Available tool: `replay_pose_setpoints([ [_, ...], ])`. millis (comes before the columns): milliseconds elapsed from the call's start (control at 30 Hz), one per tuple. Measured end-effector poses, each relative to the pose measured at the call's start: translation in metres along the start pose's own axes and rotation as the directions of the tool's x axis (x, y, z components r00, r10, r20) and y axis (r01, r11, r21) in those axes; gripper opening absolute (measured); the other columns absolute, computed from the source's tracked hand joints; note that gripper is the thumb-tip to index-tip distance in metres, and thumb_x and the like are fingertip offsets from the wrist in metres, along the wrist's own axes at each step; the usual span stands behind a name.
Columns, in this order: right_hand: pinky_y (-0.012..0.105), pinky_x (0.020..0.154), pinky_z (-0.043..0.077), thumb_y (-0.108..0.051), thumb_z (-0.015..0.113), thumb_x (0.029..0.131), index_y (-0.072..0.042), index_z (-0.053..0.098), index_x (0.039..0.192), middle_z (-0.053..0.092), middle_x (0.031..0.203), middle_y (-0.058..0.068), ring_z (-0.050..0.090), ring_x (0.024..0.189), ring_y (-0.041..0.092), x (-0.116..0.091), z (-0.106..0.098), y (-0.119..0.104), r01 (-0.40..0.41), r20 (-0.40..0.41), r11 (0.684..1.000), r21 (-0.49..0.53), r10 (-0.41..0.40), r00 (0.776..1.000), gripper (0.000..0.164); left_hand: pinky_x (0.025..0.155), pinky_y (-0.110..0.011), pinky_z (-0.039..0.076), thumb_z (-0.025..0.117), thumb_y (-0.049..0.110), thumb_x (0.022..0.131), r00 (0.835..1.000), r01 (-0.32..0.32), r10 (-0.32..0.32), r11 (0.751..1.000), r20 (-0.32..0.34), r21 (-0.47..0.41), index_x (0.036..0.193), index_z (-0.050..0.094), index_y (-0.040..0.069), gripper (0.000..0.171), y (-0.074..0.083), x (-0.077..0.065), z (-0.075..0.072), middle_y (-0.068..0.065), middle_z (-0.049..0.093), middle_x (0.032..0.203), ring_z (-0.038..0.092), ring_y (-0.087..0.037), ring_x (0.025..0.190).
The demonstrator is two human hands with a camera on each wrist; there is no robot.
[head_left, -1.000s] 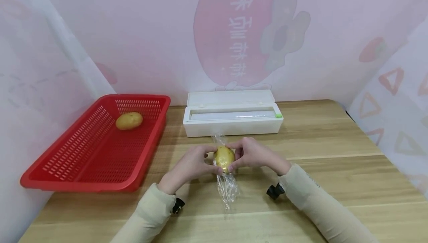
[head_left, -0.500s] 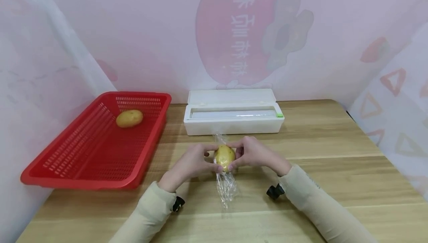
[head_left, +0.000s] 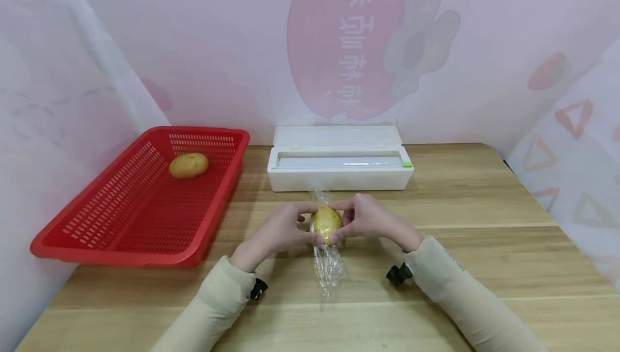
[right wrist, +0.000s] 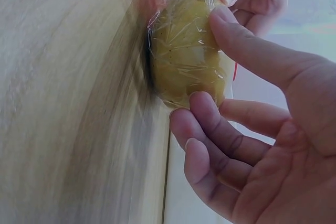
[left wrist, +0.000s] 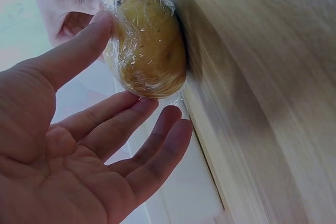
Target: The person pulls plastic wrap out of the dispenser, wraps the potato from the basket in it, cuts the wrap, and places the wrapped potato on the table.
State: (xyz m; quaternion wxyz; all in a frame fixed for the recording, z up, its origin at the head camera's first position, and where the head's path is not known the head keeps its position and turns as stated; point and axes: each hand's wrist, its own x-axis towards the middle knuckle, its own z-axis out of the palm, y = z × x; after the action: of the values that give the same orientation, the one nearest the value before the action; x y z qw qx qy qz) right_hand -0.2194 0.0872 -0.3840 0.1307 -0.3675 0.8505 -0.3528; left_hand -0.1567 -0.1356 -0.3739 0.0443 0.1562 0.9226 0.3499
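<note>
A yellow potato (head_left: 326, 224) wrapped in clear plastic film sits on the wooden table, between both hands. My left hand (head_left: 286, 226) holds its left side, thumb at the near end and fingertips at the far end. From the right, my right hand (head_left: 370, 220) grips it the same way. Gathered film (head_left: 328, 270) trails from the potato toward me, and a shorter twist sticks out at the far end. In the left wrist view the film lies tight and creased over the potato (left wrist: 152, 45). Several right-hand fingertips (right wrist: 197, 124) meet its lower end in the right wrist view.
A red perforated basket (head_left: 194, 252) stands at the left with an unwrapped potato (head_left: 189, 165) inside. Behind the hands is a white film dispenser box (head_left: 340, 180), lid raised, a roll (head_left: 339, 161) inside and a green tab at its right. Printed pink walls enclose the table's back and sides.
Both hands keep their hold on the wrapped potato with hardly any movement. The head view has shifted slightly, so the basket and dispenser box appear a little higher.
</note>
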Motion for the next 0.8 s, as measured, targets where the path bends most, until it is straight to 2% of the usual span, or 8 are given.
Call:
replay_pose_setpoints([
  [200, 0.027, 0.050, 0.044, -0.033, 0.090, 0.070, -0.005, 0.059, 0.136, 0.063, 0.067, -0.002, 0.053, 0.058, 0.010, -0.001, -0.001, -0.001, -0.001, 0.004, 1.000, -0.006, 0.001, 1.000, 0.078, 0.087, -0.044, 0.050, 0.087, 0.023, 0.076, 0.999, -0.038, 0.038, 0.999, 0.010, 0.000, 0.126, 0.066, 0.016, 0.054, 0.000, -0.001, 0.000, -0.001, 0.065, 0.120, 0.061, -0.030, 0.104],
  [400, 0.028, 0.051, 0.047, -0.036, 0.086, 0.076, -0.005, 0.053, 0.141, 0.064, 0.069, -0.004, 0.056, 0.058, 0.010, -0.005, 0.000, -0.002, 0.014, 0.020, 0.998, -0.056, -0.013, 1.000, 0.079, 0.091, -0.044, 0.048, 0.082, 0.025, 0.083, 0.994, -0.104, 0.103, 0.993, 0.024, 0.056, 0.131, 0.061, 0.015, 0.054, 0.000, -0.005, 0.002, 0.000, 0.064, 0.120, 0.059, -0.025, 0.109],
  [533, 0.028, 0.053, 0.048, -0.038, 0.082, 0.080, -0.005, 0.048, 0.145, 0.063, 0.071, -0.004, 0.056, 0.060, 0.011, -0.009, -0.001, -0.003, 0.053, 0.044, 0.995, -0.081, -0.049, 0.998, 0.080, 0.100, -0.043, 0.043, 0.079, 0.030, 0.086, 0.989, -0.143, 0.145, 0.986, -0.018, 0.085, 0.135, 0.057, 0.011, 0.058, 0.003, -0.010, 0.003, -0.004, 0.060, 0.130, 0.054, -0.022, 0.120],
  [667, 0.030, 0.056, 0.050, -0.037, 0.079, 0.084, -0.004, 0.043, 0.147, 0.064, 0.075, -0.003, 0.058, 0.064, 0.015, -0.014, -0.006, -0.004, 0.090, 0.066, 0.995, -0.043, -0.087, 0.994, 0.080, 0.105, -0.045, 0.037, 0.073, 0.038, 0.090, 0.986, -0.144, 0.152, 0.983, -0.073, 0.115, 0.137, 0.055, 0.005, 0.060, 0.009, -0.022, 0.001, -0.010, 0.052, 0.141, 0.046, -0.025, 0.130],
  [733, 0.031, 0.059, 0.052, -0.034, 0.078, 0.085, -0.003, 0.043, 0.147, 0.065, 0.077, -0.004, 0.060, 0.067, 0.015, -0.017, -0.009, -0.005, 0.126, 0.058, 0.992, -0.030, -0.124, 0.991, 0.078, 0.104, -0.045, 0.038, 0.071, 0.037, 0.091, 0.982, -0.153, 0.165, 0.980, -0.095, 0.127, 0.136, 0.057, 0.004, 0.057, 0.012, -0.031, -0.001, -0.010, 0.051, 0.142, 0.047, -0.026, 0.129],
  [800, 0.032, 0.062, 0.054, -0.029, 0.078, 0.086, -0.002, 0.046, 0.145, 0.066, 0.081, -0.004, 0.062, 0.071, 0.015, -0.022, -0.012, -0.006, 0.188, 0.039, 0.981, -0.042, -0.186, 0.982, 0.072, 0.099, -0.043, 0.044, 0.072, 0.034, 0.091, 0.972, -0.191, 0.209, 0.969, -0.109, 0.153, 0.131, 0.061, 0.004, 0.051, 0.013, -0.039, -0.003, -0.010, 0.055, 0.138, 0.053, -0.025, 0.122],
])
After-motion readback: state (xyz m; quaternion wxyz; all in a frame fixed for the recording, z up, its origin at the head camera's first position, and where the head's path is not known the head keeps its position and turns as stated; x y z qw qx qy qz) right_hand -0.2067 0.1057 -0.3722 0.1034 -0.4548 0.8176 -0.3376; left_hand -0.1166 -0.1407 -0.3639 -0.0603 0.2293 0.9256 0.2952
